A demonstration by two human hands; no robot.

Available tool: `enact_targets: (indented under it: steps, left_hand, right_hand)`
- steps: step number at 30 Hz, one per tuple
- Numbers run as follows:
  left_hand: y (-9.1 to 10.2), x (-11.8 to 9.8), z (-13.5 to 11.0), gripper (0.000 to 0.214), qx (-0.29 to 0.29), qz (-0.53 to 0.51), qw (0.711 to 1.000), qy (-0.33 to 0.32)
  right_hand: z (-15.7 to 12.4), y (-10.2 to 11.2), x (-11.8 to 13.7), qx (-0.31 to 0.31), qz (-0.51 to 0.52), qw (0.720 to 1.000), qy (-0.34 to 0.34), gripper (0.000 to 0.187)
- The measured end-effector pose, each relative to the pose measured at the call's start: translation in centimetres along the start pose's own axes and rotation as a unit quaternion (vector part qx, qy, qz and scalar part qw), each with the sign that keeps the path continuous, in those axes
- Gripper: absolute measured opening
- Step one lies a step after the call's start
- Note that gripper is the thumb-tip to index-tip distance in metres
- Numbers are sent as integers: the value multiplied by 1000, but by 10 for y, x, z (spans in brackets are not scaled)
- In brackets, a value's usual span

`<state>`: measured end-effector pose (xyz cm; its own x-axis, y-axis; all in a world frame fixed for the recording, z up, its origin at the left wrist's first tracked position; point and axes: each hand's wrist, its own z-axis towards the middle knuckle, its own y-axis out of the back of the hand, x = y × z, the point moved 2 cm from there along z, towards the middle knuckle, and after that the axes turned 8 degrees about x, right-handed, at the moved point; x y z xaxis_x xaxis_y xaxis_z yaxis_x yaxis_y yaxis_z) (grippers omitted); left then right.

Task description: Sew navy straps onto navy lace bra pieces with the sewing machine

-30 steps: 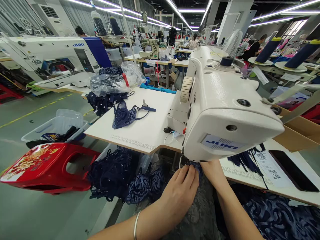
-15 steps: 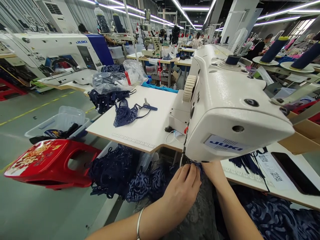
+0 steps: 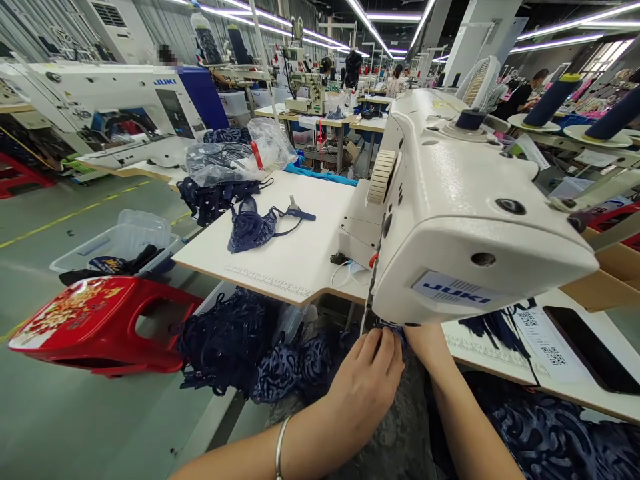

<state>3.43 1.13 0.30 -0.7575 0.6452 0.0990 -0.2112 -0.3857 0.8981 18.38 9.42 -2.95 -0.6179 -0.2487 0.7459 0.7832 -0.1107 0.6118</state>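
A white JUKI sewing machine (image 3: 450, 220) fills the right half of the view. Under its head, my left hand (image 3: 363, 387) lies with fingers curled on a piece of navy lace fabric (image 3: 393, 331) at the needle area. My right hand (image 3: 425, 343) is beside it, its fingers tucked under the machine head and hidden. The fabric's visible part is small; the machine head hides the needle. A navy lace bra piece (image 3: 253, 225) lies on the white table (image 3: 300, 260) to the left.
A pile of navy lace pieces (image 3: 235, 343) hangs below the table edge. A red plastic stool (image 3: 95, 323) and a clear bin (image 3: 120, 247) stand on the floor at left. A dark phone (image 3: 590, 347) and a QR label (image 3: 543, 337) lie at right. Other machines and workers fill the background.
My hands have stayed at the needle area with the fabric; the view has shifted slightly, and my left hand has edged a little forward.
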Motion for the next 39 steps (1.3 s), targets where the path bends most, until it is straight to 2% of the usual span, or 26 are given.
enact_targets:
  steps: [7,15,22,29,33,39]
  left_hand:
    - [3,2,-2,34,8,-2,999,32]
    - [8,9,-3,33,3,-15,1000,23]
    - [1,8,-5,33,10,-20,1000,-14]
    - [-1,6,-6,31,-2,-25,999,-40]
    - [-2,6,-5,31,23,-40,999,-28]
    - [-2,6,1,35,44,-52,998,-7]
  right_hand:
    - [1,-2,-1,14,-10,1000,6,27]
    - [1,-6,-6,-5,-21,999,33,26]
    - [2,-5,-3,-10,-12,999,32,29]
    - [-3,8,11,6,38,999,0,33]
    - [-7,10,17,26,93,995,-30,36]
    - [-4,10,21,-12,94,995,-25,36]
